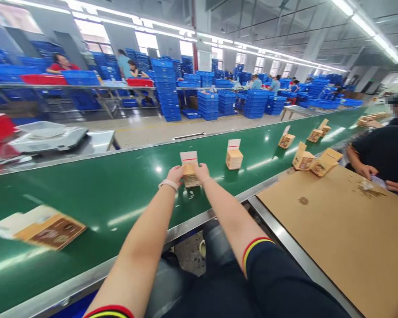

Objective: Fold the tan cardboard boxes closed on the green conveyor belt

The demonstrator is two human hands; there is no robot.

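Both my arms reach out over a green conveyor belt. Between my hands stands a small tan cardboard box, its white lid flap with a red stripe raised at the back. My left hand grips the box's left side, and my right hand holds its right side. Just to the right on the belt is a similar box with its flap up. At the left lies an opened brown-and-tan box, blurred, its white flap spread to the left.
More open boxes stand along the belt to the right. A cardboard-covered table adjoins the belt, with a co-worker handling something there. A white scale sits beyond the belt at left. Stacked blue crates stand behind.
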